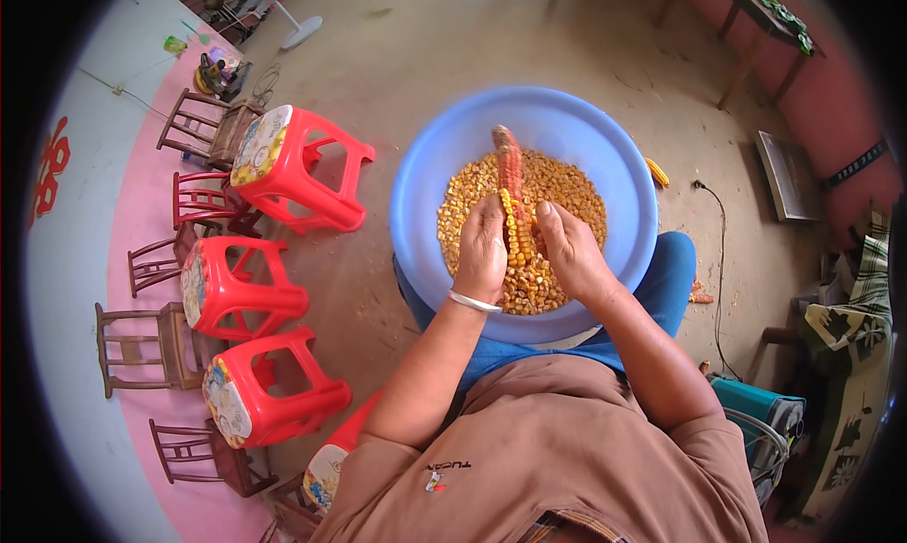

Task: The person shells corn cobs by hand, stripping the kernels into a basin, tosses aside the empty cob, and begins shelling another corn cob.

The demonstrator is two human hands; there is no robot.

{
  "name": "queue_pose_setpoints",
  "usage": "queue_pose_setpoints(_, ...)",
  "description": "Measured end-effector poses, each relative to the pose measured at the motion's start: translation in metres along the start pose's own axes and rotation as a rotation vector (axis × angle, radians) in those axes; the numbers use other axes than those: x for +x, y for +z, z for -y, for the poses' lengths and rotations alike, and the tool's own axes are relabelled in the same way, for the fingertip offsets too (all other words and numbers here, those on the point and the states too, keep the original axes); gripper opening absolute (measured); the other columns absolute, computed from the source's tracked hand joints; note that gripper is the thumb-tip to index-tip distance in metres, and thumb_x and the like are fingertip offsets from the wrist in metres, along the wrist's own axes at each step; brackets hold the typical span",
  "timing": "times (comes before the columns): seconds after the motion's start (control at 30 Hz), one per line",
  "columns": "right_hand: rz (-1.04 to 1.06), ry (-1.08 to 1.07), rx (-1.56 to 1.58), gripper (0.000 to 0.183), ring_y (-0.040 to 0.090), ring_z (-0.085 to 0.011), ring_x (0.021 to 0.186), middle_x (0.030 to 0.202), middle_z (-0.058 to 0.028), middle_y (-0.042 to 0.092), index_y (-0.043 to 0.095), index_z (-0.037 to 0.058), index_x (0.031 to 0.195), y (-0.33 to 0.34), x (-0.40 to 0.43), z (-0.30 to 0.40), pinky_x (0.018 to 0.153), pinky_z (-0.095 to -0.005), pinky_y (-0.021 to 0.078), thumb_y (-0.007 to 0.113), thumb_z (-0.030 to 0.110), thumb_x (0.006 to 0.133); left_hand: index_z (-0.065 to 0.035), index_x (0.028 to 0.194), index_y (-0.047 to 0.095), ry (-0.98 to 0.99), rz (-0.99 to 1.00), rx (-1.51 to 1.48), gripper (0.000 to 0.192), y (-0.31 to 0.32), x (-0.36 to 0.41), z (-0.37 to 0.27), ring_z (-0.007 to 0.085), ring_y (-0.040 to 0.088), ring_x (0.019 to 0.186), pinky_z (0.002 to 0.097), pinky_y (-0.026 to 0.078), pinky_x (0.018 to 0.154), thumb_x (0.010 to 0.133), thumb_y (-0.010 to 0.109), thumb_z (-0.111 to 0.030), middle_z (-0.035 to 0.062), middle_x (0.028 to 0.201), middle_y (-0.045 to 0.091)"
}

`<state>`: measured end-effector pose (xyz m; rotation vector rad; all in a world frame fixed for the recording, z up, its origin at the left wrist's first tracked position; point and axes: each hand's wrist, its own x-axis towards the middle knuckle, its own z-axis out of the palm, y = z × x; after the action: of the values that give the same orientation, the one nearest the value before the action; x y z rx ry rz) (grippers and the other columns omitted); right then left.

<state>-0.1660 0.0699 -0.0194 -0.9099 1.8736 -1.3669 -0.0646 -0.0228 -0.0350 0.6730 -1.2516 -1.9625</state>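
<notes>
Held over the basin is a partly shelled ear of corn (523, 242). Its far length is bare reddish cob, while yellow kernels still line the near part. My left hand (484, 249) grips the ear from the left, with a pale bangle (475, 302) on the wrist. On the other side, my right hand (570, 249) curls against the kernel-covered part, thumb raised and a little off it; its fingertips are hidden. Beneath both hands, loose corn kernels (567, 182) cover the bottom of a blue plastic basin (464, 125), which sits at my lap between my knees.
Red plastic stools (333, 167) and small wooden chairs (131, 348) line the left wall. On the floor to the right lie another corn ear (657, 172), a black cable (721, 260) and cob pieces (700, 298). A wooden table (751, 12) stands far right, a fan base (302, 33) far left.
</notes>
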Motion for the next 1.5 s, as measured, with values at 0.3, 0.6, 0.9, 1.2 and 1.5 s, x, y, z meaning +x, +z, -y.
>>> queue_pose_setpoints(0.3, 0.070, -0.118, -0.165, 0.054, 0.059, -0.0445, 0.074, 0.073, -0.0280, 0.058, 0.058, -0.0019, 0.084, 0.002, -0.005, 0.016, 0.068, -0.0511, 0.0439, 0.037, 0.045, 0.100, -0.0032, 0.102, 0.058, 0.061, -0.015, 0.099, 0.031, 0.003, 0.008, 0.007, 0.0081, 0.051, 0.079, 0.0243, 0.043, 0.075, 0.104, 0.043, -0.030, -0.0005, 0.088, 0.056)
queue_pose_setpoints(0.6, 0.039, -0.098, -0.014, 0.053, 0.057, -0.0439, 0.070, 0.071, -0.0262, 0.056, 0.056, -0.0036, 0.084, 0.000, -0.002, 0.006, 0.066, -0.0486, 0.0433, 0.036, 0.042, 0.102, -0.0044, 0.104, 0.058, -0.037, -0.032, -0.183, 0.032, 0.018, 0.006, -0.002, 0.0086, 0.053, 0.078, 0.0252, 0.045, 0.073, 0.105, 0.040, -0.031, 0.0000, 0.087, 0.057)
queue_pose_setpoints(0.9, 0.124, -0.121, -0.141, 0.046, 0.058, -0.0461, 0.078, 0.077, -0.0279, 0.059, 0.057, -0.0017, 0.083, 0.001, -0.009, 0.004, 0.069, -0.0491, 0.0452, 0.037, 0.036, 0.101, -0.0033, 0.105, 0.061, -0.095, -0.054, -0.183, 0.032, 0.007, 0.002, -0.001, 0.0090, 0.054, 0.079, 0.0257, 0.046, 0.072, 0.104, 0.044, -0.030, 0.0007, 0.090, 0.059)
queue_pose_setpoints(1.2, 0.072, -0.054, 0.022, 0.057, 0.057, -0.0345, 0.063, 0.064, -0.0195, 0.055, 0.058, -0.0037, 0.080, 0.000, 0.002, 0.003, 0.065, -0.0430, 0.0450, 0.034, 0.043, 0.102, -0.0033, 0.105, 0.059, 0.000, 0.064, 0.147, 0.030, 0.004, 0.001, 0.006, 0.0060, 0.047, 0.077, 0.0224, 0.041, 0.068, 0.104, 0.044, -0.029, -0.0021, 0.085, 0.053)
queue_pose_setpoints(1.5, -0.018, -0.006, 0.020, 0.055, 0.052, -0.0406, 0.061, 0.062, -0.0213, 0.053, 0.054, -0.0032, 0.073, 0.001, 0.005, -0.010, 0.063, -0.0472, 0.0429, 0.037, 0.042, 0.100, -0.0029, 0.100, 0.058, -0.051, 0.098, 0.083, 0.031, 0.012, -0.003, -0.001, 0.0039, 0.045, 0.072, 0.0209, 0.040, 0.065, 0.104, 0.044, -0.030, -0.0035, 0.082, 0.053)
